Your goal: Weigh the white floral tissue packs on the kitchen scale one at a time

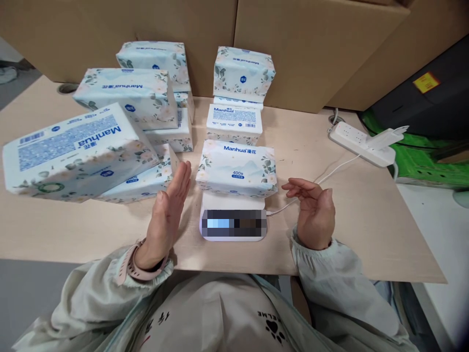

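A pack of tissues (236,168), white and pale blue with flowers, rests on a white digital scale (233,200) whose display is blurred out. My left hand (169,215) is held upright to the left of this pack, fingers straight and apart from it. On its other side, my right hand (313,210) hovers with loosely curled fingers, touching nothing. Left of my left hand, a large tissue pack (78,151) lies tilted across another pack (141,183). Behind the scale sits a further pack (234,122), with one more pack (244,73) farther back.
More tissue packs (126,95) are stacked at the back left. Large cardboard boxes (293,49) stand along the table's far edge. To the right, a white power strip (361,143) lies near the edge, and a white cable (330,178) runs from it to the scale.
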Available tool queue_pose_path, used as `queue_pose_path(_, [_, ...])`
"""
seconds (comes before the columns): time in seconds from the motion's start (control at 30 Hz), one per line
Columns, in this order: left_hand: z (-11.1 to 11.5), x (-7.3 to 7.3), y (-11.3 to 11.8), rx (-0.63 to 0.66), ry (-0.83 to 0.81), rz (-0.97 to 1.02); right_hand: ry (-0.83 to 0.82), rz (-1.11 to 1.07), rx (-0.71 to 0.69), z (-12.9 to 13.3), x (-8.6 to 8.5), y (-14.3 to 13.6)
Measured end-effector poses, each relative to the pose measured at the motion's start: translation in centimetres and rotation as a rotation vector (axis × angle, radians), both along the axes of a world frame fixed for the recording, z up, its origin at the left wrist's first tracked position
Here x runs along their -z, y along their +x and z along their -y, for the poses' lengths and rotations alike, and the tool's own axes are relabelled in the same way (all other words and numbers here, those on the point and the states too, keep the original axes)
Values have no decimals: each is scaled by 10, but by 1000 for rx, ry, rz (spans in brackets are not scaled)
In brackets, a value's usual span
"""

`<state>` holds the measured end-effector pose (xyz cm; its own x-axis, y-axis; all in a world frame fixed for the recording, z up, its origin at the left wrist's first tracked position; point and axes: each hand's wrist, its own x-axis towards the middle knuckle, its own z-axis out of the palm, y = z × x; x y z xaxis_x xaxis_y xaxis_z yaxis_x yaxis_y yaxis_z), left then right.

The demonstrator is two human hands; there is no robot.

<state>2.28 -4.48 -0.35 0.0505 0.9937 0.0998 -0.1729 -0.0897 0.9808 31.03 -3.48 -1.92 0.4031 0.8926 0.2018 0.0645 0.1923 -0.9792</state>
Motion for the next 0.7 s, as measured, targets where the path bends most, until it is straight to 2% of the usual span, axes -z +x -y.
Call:
queue_pose_path(0.6, [-6, -7, 2, -46, -47, -2, -16, 64, -100, 6, 4, 1])
queue_pose_path(0.7, [-11, -17, 4, -47, -84, -14, -41, 97, -195, 4, 6, 1])
